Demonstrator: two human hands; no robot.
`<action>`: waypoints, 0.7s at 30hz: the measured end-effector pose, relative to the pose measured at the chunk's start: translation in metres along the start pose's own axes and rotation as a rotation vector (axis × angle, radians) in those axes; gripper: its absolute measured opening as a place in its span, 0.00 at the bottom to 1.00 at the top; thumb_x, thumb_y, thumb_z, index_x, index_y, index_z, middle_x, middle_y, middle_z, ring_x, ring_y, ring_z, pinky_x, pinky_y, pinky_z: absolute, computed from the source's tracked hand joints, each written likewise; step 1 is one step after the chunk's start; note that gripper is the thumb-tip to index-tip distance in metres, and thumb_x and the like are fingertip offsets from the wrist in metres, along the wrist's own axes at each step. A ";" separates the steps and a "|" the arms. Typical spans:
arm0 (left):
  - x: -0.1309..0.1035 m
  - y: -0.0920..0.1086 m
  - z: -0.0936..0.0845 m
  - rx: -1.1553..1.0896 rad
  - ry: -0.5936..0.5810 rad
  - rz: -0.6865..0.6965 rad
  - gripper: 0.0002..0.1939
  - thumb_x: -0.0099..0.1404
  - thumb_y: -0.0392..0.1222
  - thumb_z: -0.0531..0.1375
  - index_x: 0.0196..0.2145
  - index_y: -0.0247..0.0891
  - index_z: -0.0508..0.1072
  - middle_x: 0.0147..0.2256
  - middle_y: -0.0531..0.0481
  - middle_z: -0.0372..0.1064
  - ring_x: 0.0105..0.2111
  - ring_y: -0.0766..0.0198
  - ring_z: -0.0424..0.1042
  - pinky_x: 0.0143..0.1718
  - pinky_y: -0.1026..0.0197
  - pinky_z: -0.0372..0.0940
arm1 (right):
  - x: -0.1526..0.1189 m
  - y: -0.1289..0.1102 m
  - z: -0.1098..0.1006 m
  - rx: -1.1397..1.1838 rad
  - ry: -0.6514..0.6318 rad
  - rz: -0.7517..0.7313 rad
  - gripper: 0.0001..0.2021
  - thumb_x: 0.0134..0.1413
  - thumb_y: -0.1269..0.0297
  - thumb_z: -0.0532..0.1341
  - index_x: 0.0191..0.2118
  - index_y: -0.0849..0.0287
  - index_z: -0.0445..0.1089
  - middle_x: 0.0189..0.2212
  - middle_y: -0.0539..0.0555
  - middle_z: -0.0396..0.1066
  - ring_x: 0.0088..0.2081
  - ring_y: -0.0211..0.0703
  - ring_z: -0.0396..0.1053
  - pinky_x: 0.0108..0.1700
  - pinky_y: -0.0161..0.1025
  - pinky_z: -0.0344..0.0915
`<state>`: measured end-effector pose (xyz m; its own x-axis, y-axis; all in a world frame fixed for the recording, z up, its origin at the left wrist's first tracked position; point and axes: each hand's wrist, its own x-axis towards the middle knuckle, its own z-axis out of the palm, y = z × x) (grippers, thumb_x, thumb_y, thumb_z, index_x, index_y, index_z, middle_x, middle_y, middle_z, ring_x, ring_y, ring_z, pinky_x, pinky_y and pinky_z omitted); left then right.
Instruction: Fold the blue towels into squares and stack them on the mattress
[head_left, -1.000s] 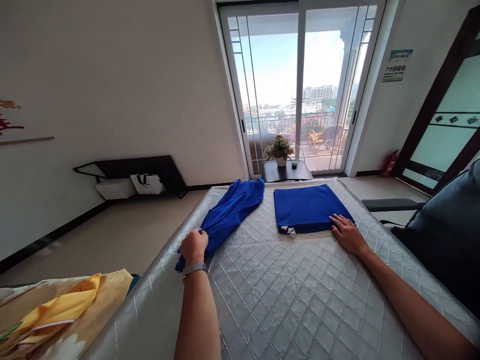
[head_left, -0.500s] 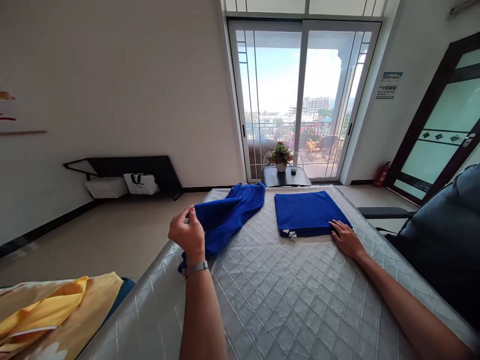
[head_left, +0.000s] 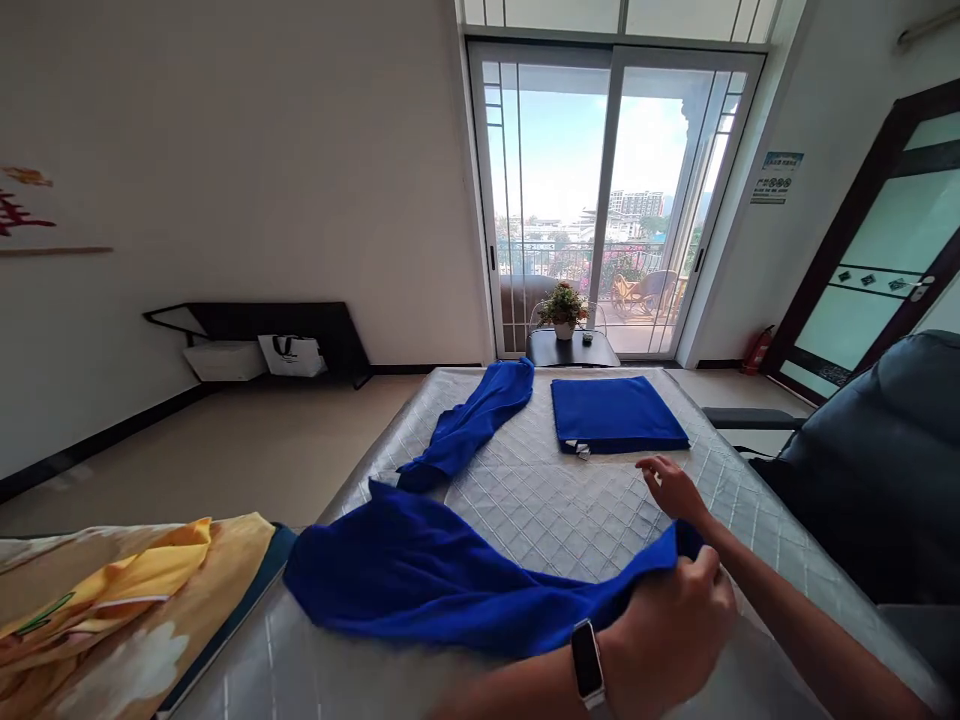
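My left hand [head_left: 675,620], with a watch on its wrist, is closed on one end of a blue cloth [head_left: 420,570]. The cloth trails leftward across the near part of the quilted mattress [head_left: 517,500]. Behind it lies a second, crumpled blue cloth [head_left: 480,415] along the mattress's left side. A neatly folded blue stack [head_left: 619,412] with white tags at its near edge rests toward the far end. My right hand [head_left: 671,488] hovers just in front of that stack, touching nothing, its fingers loosely extended.
At the left is a patterned cover with a yellow cloth [head_left: 154,575] on it. A small black table [head_left: 547,350] with a potted plant [head_left: 562,308] stands past the far end. A dark leather chair [head_left: 862,470] is close on the right. White bags [head_left: 291,355] sit by the wall.
My left hand has swept right and nearer, pulling a blue cloth away from the crumpled one across the mattress. My right hand has come off the folded stack toward me.
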<state>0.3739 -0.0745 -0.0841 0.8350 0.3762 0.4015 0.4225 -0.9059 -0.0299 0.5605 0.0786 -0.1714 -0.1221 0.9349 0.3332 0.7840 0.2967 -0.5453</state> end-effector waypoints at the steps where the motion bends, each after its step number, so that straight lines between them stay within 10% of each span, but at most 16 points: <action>1: -0.003 0.009 0.008 0.007 -0.014 0.012 0.10 0.62 0.31 0.60 0.37 0.42 0.78 0.35 0.37 0.70 0.28 0.57 0.73 0.18 0.55 0.66 | -0.021 -0.015 -0.006 0.161 -0.146 0.041 0.23 0.69 0.49 0.47 0.46 0.51 0.78 0.45 0.59 0.77 0.46 0.57 0.75 0.51 0.55 0.72; 4: -0.016 0.029 0.019 -0.090 -0.045 0.059 0.06 0.64 0.33 0.58 0.37 0.35 0.75 0.32 0.44 0.67 0.23 0.64 0.67 0.16 0.58 0.60 | -0.092 -0.050 -0.036 0.522 -0.520 0.218 0.31 0.68 0.38 0.45 0.47 0.54 0.78 0.46 0.58 0.78 0.45 0.54 0.76 0.50 0.52 0.73; 9: -0.041 0.055 0.007 -0.231 -0.058 0.130 0.18 0.70 0.35 0.54 0.55 0.28 0.68 0.46 0.41 0.70 0.33 0.64 0.74 0.27 0.61 0.68 | -0.176 -0.087 -0.096 0.635 -0.517 0.339 0.30 0.64 0.36 0.52 0.53 0.54 0.77 0.54 0.58 0.75 0.58 0.59 0.69 0.65 0.56 0.61; 15: -0.078 0.068 -0.040 -0.216 -0.114 0.409 0.22 0.75 0.37 0.48 0.63 0.37 0.67 0.63 0.40 0.64 0.52 0.63 0.75 0.53 0.63 0.70 | -0.207 -0.097 -0.089 0.482 -0.630 0.297 0.28 0.56 0.37 0.63 0.50 0.54 0.79 0.39 0.55 0.80 0.43 0.56 0.76 0.47 0.46 0.75; 18: -0.115 0.042 -0.065 -0.307 -0.143 0.277 0.23 0.77 0.40 0.45 0.63 0.43 0.68 0.68 0.51 0.59 0.58 0.65 0.71 0.62 0.65 0.63 | -0.213 -0.087 -0.088 0.402 -0.573 0.255 0.23 0.60 0.40 0.61 0.48 0.51 0.80 0.40 0.54 0.80 0.41 0.52 0.76 0.45 0.43 0.74; 21: -0.165 -0.025 -0.080 -0.280 -0.127 -0.200 0.23 0.76 0.41 0.45 0.62 0.49 0.69 0.60 0.54 0.70 0.56 0.58 0.73 0.59 0.53 0.69 | -0.218 -0.072 -0.106 0.358 -0.504 0.240 0.20 0.60 0.42 0.62 0.47 0.50 0.80 0.44 0.56 0.79 0.44 0.53 0.76 0.45 0.41 0.75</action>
<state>0.1975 -0.1290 -0.0766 0.7901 0.5567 0.2564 0.4839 -0.8234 0.2966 0.5950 -0.1671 -0.1228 -0.3074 0.9339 -0.1826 0.5851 0.0342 -0.8103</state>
